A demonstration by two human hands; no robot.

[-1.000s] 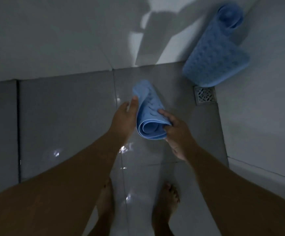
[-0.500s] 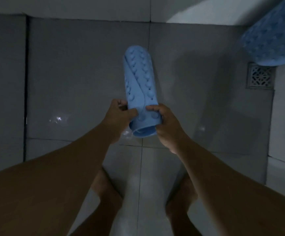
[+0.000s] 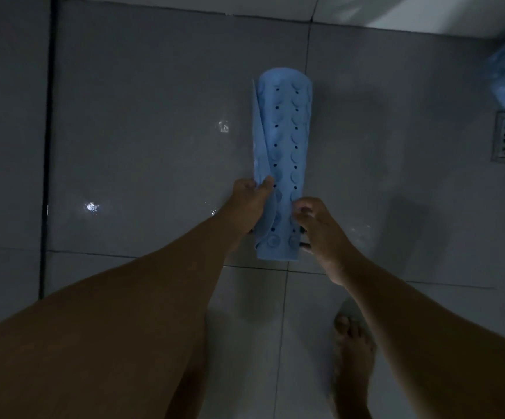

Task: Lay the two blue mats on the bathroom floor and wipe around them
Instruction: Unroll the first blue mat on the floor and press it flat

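Blue rolled mat (image 3: 284, 152), loose edge pinched by left hand (image 3: 249, 204), right hand (image 3: 317, 228) grasping its side; may spring back once released on the wet floor (image 3: 154, 146).

Both bare forearms reach forward and down from the lower corners of the view, converging toward the middle. The left hand (image 3: 246, 204) pinches the loose edge of the rolled mat (image 3: 284, 152) between thumb and curled fingers (image 3: 264, 182). The right hand (image 3: 320, 228) sits just beside it, fingers curled round the roll's right side near its lower end; a bare foot (image 3: 352, 340) shows below the right forearm.
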